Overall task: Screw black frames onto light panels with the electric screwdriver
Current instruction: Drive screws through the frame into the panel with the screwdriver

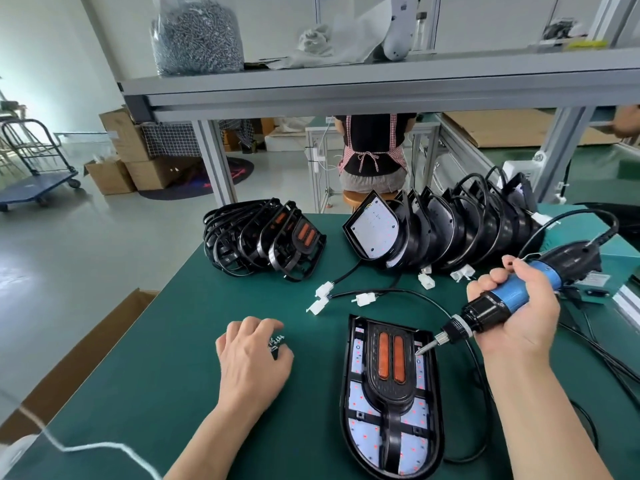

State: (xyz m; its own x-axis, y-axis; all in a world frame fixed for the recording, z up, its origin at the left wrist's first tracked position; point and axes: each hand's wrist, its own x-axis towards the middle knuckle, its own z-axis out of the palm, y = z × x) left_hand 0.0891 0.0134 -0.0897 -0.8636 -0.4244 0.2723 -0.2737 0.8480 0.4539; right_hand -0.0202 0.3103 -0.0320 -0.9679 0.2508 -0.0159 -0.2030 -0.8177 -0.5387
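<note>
Head view: 1 light panel (pixel 360 431) is laid flat on the green table (pixel 166 393), near its front edge, with a black frame (pixel 389 375) seated on top of it. The electric screwdriver (pixel 485 311) is gripped in the right hand (pixel 516 317), fingers wrapped round its blue body, and its bit is slanted down to the frame's upper right edge, at or just above a screw point. The left hand (pixel 254 355) is arched over a small heap of screws (pixel 276 342), fingertips bent down onto them; whether 1 is pinched cannot be told. Spare frames (pixel 263 237) are stacked at the back left, and more panels (pixel 450 230) are lined up at the back right. Fetching a screw is judged to be the step in hand. Next, 1 screw would need to be carried to the frame hole, stood upright under the bit, and driven with the tool held square.
</note>
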